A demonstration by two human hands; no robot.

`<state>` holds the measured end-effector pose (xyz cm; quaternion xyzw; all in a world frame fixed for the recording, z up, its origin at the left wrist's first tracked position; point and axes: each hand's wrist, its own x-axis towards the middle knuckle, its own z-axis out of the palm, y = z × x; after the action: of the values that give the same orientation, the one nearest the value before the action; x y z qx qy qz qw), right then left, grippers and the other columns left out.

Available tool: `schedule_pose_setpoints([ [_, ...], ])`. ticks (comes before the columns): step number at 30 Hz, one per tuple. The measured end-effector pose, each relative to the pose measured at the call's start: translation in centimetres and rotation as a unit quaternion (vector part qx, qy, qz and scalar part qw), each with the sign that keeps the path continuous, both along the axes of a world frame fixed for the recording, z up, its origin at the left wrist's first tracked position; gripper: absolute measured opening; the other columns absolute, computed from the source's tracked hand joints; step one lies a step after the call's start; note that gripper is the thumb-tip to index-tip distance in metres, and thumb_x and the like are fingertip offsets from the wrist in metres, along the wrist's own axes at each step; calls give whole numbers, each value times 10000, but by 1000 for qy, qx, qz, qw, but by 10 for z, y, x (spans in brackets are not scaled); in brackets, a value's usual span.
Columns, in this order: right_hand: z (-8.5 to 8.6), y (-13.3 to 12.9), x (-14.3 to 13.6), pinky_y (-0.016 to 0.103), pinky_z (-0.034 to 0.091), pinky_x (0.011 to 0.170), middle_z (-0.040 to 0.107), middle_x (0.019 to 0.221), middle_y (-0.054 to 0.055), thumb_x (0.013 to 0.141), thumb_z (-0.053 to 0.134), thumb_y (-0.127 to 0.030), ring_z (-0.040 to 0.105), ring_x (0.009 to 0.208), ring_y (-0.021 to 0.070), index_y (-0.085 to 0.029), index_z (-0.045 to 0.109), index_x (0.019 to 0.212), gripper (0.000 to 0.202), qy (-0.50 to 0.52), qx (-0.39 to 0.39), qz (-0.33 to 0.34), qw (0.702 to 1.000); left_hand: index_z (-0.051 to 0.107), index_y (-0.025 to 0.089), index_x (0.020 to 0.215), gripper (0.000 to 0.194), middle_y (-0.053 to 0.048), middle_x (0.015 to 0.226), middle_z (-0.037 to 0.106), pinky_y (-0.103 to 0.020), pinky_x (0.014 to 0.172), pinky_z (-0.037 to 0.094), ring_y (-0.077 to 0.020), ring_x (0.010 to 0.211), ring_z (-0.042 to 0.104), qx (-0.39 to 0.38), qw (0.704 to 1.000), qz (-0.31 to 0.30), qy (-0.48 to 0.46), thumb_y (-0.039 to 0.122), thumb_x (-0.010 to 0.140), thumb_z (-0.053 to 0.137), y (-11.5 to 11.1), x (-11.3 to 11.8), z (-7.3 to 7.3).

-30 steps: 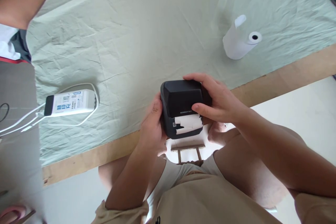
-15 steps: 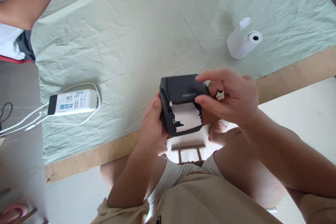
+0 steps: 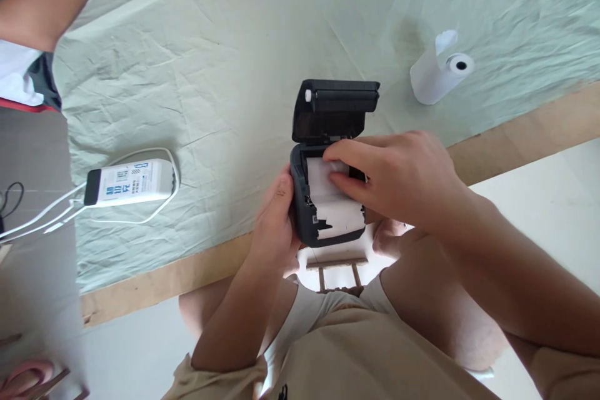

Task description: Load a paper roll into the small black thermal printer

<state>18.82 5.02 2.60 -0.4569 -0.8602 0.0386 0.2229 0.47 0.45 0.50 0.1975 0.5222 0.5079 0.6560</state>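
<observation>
My left hand (image 3: 274,225) is wrapping around the small black plastic printer (image 3: 328,200) to steady it, while my right hand (image 3: 398,175) fingers are pressing loosely onto the white paper roll (image 3: 335,209) inside, gripping nothing.

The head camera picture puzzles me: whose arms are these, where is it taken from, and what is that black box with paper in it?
The camera sits on a person's head and looks down, so the two arms rising from the bottom are that person's own. The left hand grips the side of a small black printer at the table's edge. Its lid stands open, and the right hand presses its fingers on the white paper inside. On the pale green cloth lie a spare paper roll at the far right and a white power bank with white cables at the left. The arm at the top left belongs to another person.
</observation>
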Motion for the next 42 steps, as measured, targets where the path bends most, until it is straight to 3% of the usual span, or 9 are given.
schedule_pose_setpoints([
  [7,24,-3,-7,264,177,505,696,707,-4,903,631,-264,431,519,120,-250,741,1023,163,-93,-155,-29,983,772,218,1021,395,11,824,754,-226,609,568,-139,688,699,-26,999,-19,6,589,892,814,-3,-3,-2],
  [12,38,-4,16,274,316,507,760,885,-23,785,709,-215,483,508,89,-287,741,1114,338,130,-248,-5,960,786,224,990,329,17,801,772,-199,549,548,-120,635,695,-27,1000,-5,6,546,927,793,-3,-2,-3],
  [15,27,11,37,285,361,468,738,962,11,796,702,-335,544,588,127,-302,723,1100,306,394,-220,-72,889,782,229,982,295,15,874,811,-225,642,612,-158,762,779,3,1000,3,-8,519,931,800,-4,-2,-5],
  [17,11,25,45,296,330,413,658,805,17,718,717,-466,523,577,160,-279,681,1005,345,537,-229,-136,801,777,226,1009,324,-8,952,837,-275,700,651,-208,860,816,14,999,-27,-31,542,939,782,-3,-3,-6],
  [19,-6,35,47,294,321,411,581,731,-1,673,757,-484,489,542,145,-268,622,945,373,554,-236,-164,781,770,221,1045,364,-31,1000,846,-310,708,663,-241,904,826,13,998,-46,-36,572,955,748,-2,-4,-7],
  [24,-28,33,44,334,408,502,530,695,-26,847,733,-466,497,502,138,-270,496,835,308,420,-189,-172,871,772,203,1107,378,-53,1041,847,-335,776,670,-245,946,826,-19,999,-28,-2,557,998,694,-1,-2,-4],
  [29,-30,29,48,428,504,704,632,795,27,918,631,-562,653,756,244,-268,520,864,319,235,-93,-153,955,770,195,1024,348,-52,1007,846,-308,735,668,-219,893,823,-14,999,-19,-24,528,1020,669,-1,2,1],
  [38,-48,34,52,477,597,774,756,1025,51,855,800,-426,728,863,290,-296,602,1276,484,112,-78,-175,975,752,216,979,311,-34,969,851,-316,714,673,-232,857,833,18,998,-35,-42,517,1016,683,-1,-1,-4],
  [42,-34,32,66,459,599,859,721,1072,57,927,710,-384,741,1021,269,-255,601,1202,323,162,57,-163,972,762,214,1014,325,-40,1005,850,-307,730,673,-230,903,832,3,999,-38,-36,532,1008,693,-2,-2,-4],
])
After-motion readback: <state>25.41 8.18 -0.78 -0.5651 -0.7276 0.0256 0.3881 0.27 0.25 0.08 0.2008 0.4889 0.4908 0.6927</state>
